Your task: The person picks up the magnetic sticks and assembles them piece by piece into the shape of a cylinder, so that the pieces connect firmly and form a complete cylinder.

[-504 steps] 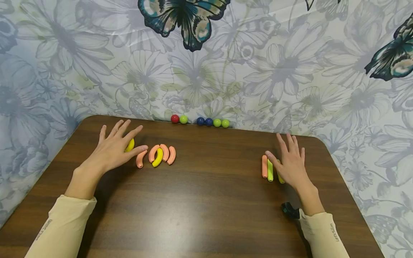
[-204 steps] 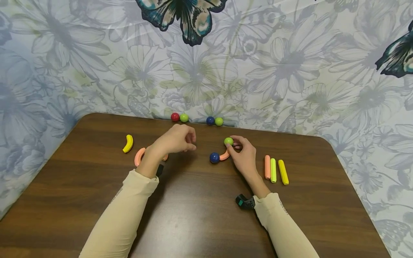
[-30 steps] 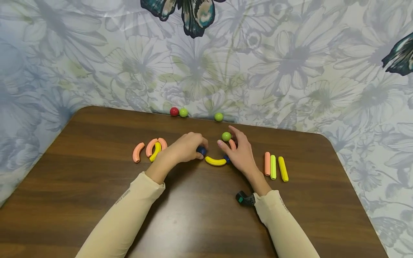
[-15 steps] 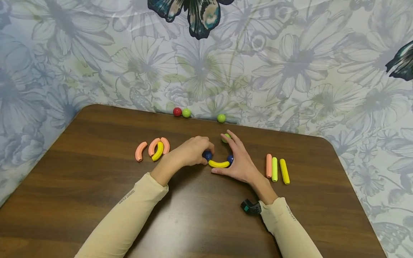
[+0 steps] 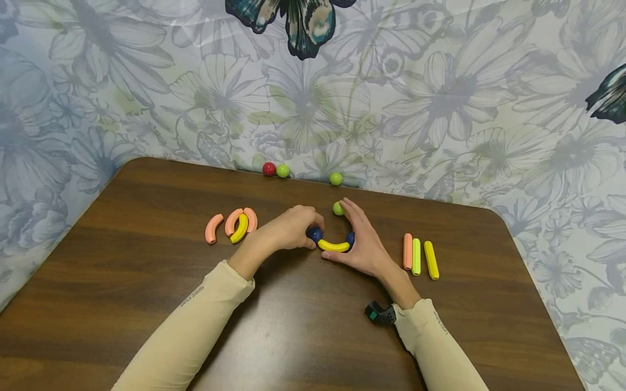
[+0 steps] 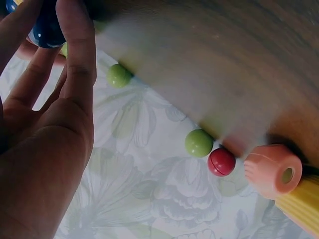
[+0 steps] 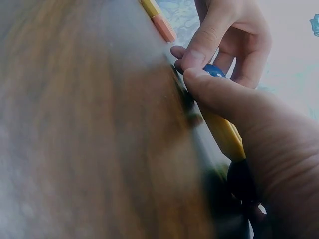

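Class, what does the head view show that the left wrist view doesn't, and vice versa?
Head view only: three straight sticks, a black wrist device and butterflies.

Left wrist view only: a clear hole in one end of a pink piece.

Both: the left hand pinching a blue ball, plus a red ball and green balls.

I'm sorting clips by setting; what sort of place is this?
Indoors, perhaps a home or filming corner: a brown table before a floral wall covering, with a yellow curved piece and red ball that look toylike.

Rod [image 5: 335, 246] between two balls [image 5: 315, 234]
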Tool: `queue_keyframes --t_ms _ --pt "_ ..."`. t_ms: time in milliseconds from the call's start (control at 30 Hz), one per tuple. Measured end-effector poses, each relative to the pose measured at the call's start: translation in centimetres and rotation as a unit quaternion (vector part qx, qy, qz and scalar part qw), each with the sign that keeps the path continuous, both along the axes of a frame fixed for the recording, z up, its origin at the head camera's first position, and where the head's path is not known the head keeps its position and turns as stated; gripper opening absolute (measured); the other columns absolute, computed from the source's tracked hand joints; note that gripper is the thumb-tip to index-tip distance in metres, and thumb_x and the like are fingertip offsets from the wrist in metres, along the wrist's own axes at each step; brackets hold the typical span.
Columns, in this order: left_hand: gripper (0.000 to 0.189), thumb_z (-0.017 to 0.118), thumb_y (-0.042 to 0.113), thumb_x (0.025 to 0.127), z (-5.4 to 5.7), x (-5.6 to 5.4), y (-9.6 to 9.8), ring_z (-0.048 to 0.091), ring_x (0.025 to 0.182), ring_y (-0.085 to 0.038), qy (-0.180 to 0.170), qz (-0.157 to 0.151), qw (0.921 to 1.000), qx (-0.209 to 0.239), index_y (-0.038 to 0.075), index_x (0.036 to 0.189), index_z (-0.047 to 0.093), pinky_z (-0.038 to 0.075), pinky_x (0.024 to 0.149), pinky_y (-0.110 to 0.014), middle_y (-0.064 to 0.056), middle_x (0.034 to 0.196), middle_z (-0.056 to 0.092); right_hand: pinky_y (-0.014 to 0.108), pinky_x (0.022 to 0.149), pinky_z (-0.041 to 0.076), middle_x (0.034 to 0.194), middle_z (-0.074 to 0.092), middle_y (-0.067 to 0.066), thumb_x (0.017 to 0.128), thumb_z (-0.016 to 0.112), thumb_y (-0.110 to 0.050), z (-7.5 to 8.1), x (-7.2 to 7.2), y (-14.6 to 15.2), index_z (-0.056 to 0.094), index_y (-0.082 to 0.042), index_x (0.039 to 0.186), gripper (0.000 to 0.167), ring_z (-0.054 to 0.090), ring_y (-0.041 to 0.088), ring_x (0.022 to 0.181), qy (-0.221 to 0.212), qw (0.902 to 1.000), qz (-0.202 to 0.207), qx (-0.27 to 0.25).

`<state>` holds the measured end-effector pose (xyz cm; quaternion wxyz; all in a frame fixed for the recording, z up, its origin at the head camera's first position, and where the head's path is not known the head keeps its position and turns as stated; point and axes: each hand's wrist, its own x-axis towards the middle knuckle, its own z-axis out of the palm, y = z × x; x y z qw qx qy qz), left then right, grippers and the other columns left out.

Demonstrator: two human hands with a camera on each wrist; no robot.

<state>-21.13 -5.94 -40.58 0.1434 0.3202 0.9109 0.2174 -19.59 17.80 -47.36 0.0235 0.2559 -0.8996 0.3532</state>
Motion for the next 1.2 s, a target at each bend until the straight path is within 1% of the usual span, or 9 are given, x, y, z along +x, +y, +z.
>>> queue_keyframes --t_ms 200,367,500,633,700,833,1000,1100,1200 --pt "0.036 0.090 0.013 0.084 0.2 -0.2 -0.7 0.064 0.103 -0.024 -0.011 0.001 0.9999 0.006 0.011 0.116 0.074 0.055 0.094 -0.041 -0.008 0.110 0.069 0.047 0.122 0.039 0.174 0.022 0.011 0.076 0.095 -0.042 -0.2 0.0 -0.2 0.026 -0.011 0.166 0.118 0.043 0.027 0.152 -0.003 0.9998 0.011 -0.018" --pt "0.039 0.087 0.007 0.085 1.2 -0.5 -3.2 0.065 0.091 -0.020 -0.006 0.030 0.9995 0.008 0.007 0.121 0.073 0.056 0.088 -0.041 -0.010 0.104 0.071 0.046 0.122 0.040 0.173 0.024 0.011 0.077 0.095 -0.042 -0.2 -0.1 -0.5 0.028 -0.012 0.166 0.115 0.044 0.025 0.152 0.003 0.9996 0.019 -0.023" --pt "0.029 0.082 0.006 0.088 2.1 -0.4 -6.9 0.068 0.076 -0.022 0.028 0.117 0.9927 0.002 0.002 0.116 0.072 0.057 0.085 -0.045 -0.008 0.090 0.072 0.045 0.123 0.038 0.173 0.025 0.010 0.079 0.093 -0.043 -0.1 -0.2 -0.5 0.028 -0.013 0.166 0.112 0.042 0.025 0.153 0.001 0.9995 0.022 -0.023" --pt "0.013 0.079 0.008 0.091 2.6 0.0 -10.7 0.071 0.074 -0.033 0.030 0.225 0.9737 -0.016 0.002 0.100 0.072 0.057 0.079 -0.050 -0.010 0.082 0.071 0.047 0.123 0.038 0.173 0.024 0.010 0.086 0.088 -0.042 0.0 -0.2 -0.2 0.029 -0.017 0.166 0.102 0.040 0.025 0.154 -0.007 0.9994 0.020 -0.027" --pt "0.012 0.079 0.013 0.091 2.7 0.1 -12.0 0.069 0.083 -0.036 0.018 0.257 0.9658 -0.027 0.004 0.093 0.071 0.056 0.073 -0.050 -0.012 0.088 0.071 0.049 0.123 0.038 0.173 0.024 0.010 0.090 0.083 -0.042 0.0 -0.2 0.0 0.031 -0.019 0.166 0.095 0.040 0.026 0.154 -0.005 0.9996 0.014 -0.025" --pt "0.017 0.081 0.017 0.091 3.0 0.0 -14.2 0.065 0.084 -0.039 -0.008 0.292 0.9551 -0.048 0.004 0.088 0.070 0.052 0.064 -0.046 -0.017 0.093 0.069 0.050 0.121 0.040 0.172 0.026 0.013 0.099 0.074 -0.040 -0.1 -0.1 0.2 0.035 -0.018 0.164 0.080 0.042 0.028 0.153 0.001 0.9994 0.010 -0.033" --pt "0.021 0.082 0.017 0.089 3.3 0.0 -16.4 0.064 0.067 -0.028 -0.077 0.295 0.9493 -0.076 0.001 0.087 0.069 0.051 0.056 -0.037 -0.012 0.074 0.066 0.050 0.122 0.039 0.167 0.037 0.013 0.105 0.067 -0.034 -0.1 0.1 0.3 0.040 -0.013 0.161 0.066 0.047 0.028 0.149 0.007 0.9985 -0.024 -0.048" --pt "0.020 0.080 0.014 0.091 3.3 0.0 -17.0 0.067 0.061 -0.022 -0.140 0.277 0.9475 -0.075 -0.002 0.088 0.068 0.056 0.057 -0.034 -0.010 0.068 0.070 0.052 0.117 0.043 0.157 0.052 0.010 0.104 0.067 -0.033 0.1 0.1 0.3 0.044 -0.012 0.158 0.062 0.055 0.028 0.141 0.016 0.9962 -0.069 -0.050" --pt "0.018 0.077 0.011 0.094 3.1 -0.2 -17.3 0.069 0.062 -0.020 -0.169 0.267 0.9461 -0.070 -0.003 0.089 0.067 0.060 0.061 -0.033 -0.009 0.067 0.074 0.049 0.111 0.049 0.144 0.061 0.012 0.103 0.070 -0.025 0.2 0.1 0.3 0.050 -0.008 0.153 0.056 0.062 0.029 0.130 0.024 0.9923 -0.102 -0.067"
